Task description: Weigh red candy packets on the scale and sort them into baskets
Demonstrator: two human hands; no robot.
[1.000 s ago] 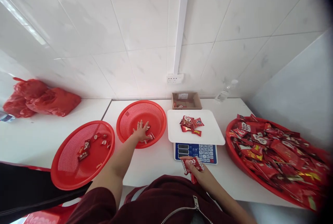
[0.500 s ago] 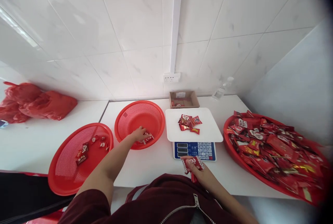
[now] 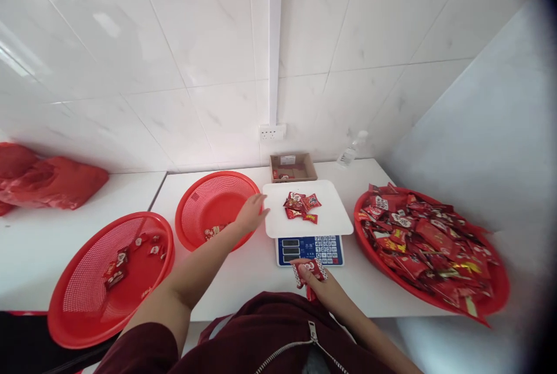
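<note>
My left hand (image 3: 253, 213) is stretched out over the right rim of the middle red basket (image 3: 185, 203), its fingertips at the left edge of the white scale pan (image 3: 335, 217). The fingers are extended and I see nothing in them. Several red snack packets (image 3: 300, 206) lie in a small pile on the pan. Below the scale's blue keypad panel (image 3: 310, 250), my right hand (image 3: 319, 286) grips red snack packets (image 3: 310, 271) with dotted white ends. A few small packets (image 3: 214, 231) rest in the middle basket, partly hidden by my left forearm.
A large red basket (image 3: 500, 293) heaped with red packets stands at the right. Another red basket (image 3: 72, 304) with several packets sits at the left. Behind the scale are a cardboard box (image 3: 304, 170) and a clear bottle (image 3: 350, 151). Red plastic bags (image 3: 61, 180) lie far left.
My left hand has lifted from the packets in the middle basket and moved right to the pan's edge. My right hand still holds its packets. The view has shifted slightly right.
</note>
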